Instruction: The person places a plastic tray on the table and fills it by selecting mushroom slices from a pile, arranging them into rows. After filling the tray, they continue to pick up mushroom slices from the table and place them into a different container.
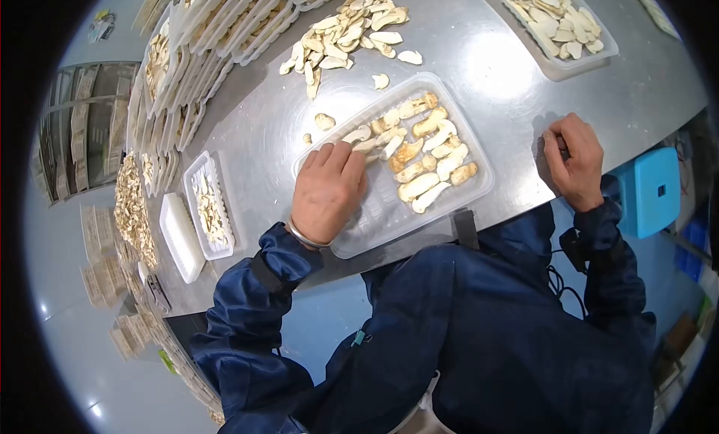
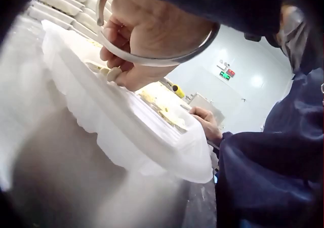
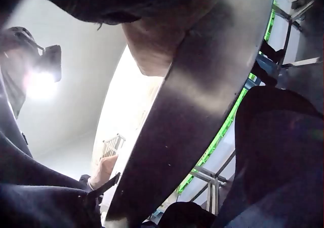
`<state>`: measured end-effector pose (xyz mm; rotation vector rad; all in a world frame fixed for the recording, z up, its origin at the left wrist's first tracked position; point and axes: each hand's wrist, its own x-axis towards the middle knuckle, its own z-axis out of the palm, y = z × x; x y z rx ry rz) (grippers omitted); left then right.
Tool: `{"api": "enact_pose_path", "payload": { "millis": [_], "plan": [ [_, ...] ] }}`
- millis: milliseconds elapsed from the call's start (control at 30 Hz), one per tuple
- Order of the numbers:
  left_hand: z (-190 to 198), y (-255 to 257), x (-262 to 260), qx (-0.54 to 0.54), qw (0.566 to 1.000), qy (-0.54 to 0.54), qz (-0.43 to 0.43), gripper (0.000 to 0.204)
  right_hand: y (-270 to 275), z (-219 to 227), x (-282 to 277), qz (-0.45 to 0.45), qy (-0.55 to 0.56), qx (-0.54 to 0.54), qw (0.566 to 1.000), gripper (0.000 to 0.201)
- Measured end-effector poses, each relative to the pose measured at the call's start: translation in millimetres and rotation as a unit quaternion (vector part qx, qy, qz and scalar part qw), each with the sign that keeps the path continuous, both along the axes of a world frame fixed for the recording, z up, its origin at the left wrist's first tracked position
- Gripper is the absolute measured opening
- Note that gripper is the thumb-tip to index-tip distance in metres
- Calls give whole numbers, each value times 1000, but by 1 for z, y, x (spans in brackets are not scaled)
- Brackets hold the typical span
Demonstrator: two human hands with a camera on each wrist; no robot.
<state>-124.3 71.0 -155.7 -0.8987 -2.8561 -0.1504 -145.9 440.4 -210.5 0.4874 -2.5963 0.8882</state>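
Observation:
A clear plastic tray point(image 1: 363, 235) lies at the table's front edge, with rows of sliced mushrooms point(image 1: 418, 187) across its right part. Over its left side is my left hand point(image 1: 327, 193), palm down. In the left wrist view its fingertips and thumb pinch a pale mushroom slice point(image 2: 113, 75) just above the tray rim point(image 2: 136, 121). To the right of the tray, my right hand point(image 1: 578, 158) rests on the metal table, fingers loosely curled, with nothing seen in it. The right wrist view shows only the back part of that hand point(image 3: 152, 48).
A loose pile of mushroom slices point(image 1: 348, 33) lies behind the tray. Another filled tray point(image 1: 605, 48) stands at the back right. Stacked trays point(image 1: 180, 82) rise at the left, near a small white tray point(image 1: 193, 172) of slivers. A blue stool point(image 1: 651, 198) stands below the table's right edge.

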Motion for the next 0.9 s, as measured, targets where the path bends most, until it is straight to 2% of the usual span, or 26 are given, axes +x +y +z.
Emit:
{"api": "enact_pose_path", "payload": {
  "millis": [500, 667, 833, 900],
  "plan": [
    [-1, -2, -4, 46, 999, -2, 6, 16, 0, 0, 0, 1, 8, 5, 1000, 9],
    [11, -5, -7, 56, 998, -41, -9, 15, -1, 0, 0, 2, 6, -7, 1000, 9],
    [51, -6, -40, 145, 988, -36, 44, 13, 0, 3, 1, -1, -1, -9, 1000, 10],
    [56, -4, -71, 135, 989, -17, 54, 12, 0, 5, 1, 0, -4, -10, 1000, 10]
  ]
}}
